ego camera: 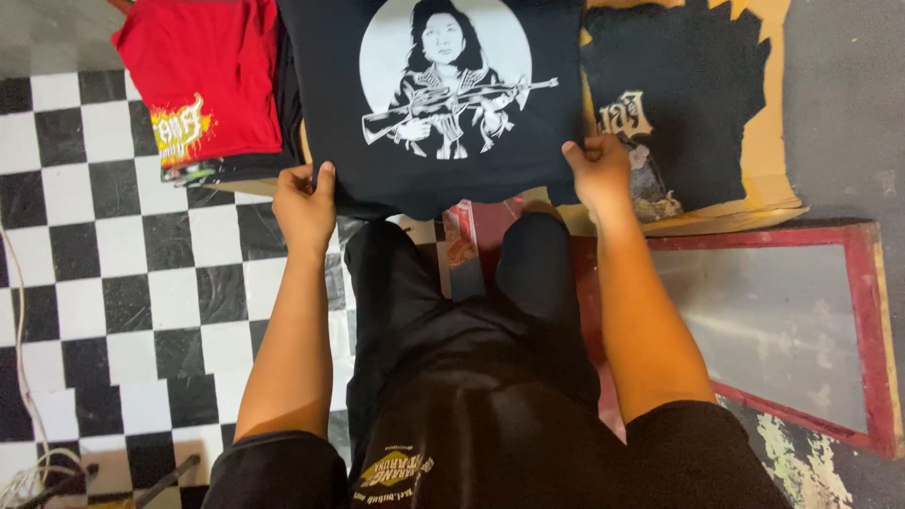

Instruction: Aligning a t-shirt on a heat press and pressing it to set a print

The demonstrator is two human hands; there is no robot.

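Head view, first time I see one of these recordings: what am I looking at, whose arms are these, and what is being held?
There is no machine here. The single picture comes from a camera worn on a person's head, looking down past their dark clothes and knees at their own two bare arms. The left hand and the right hand each grip a lower corner of a black T-shirt with a round white print of a figure. Beside it lie a red T-shirt on the left and another black printed shirt on brown cardboard on the right. Below are a checkered floor and a red-framed screen.
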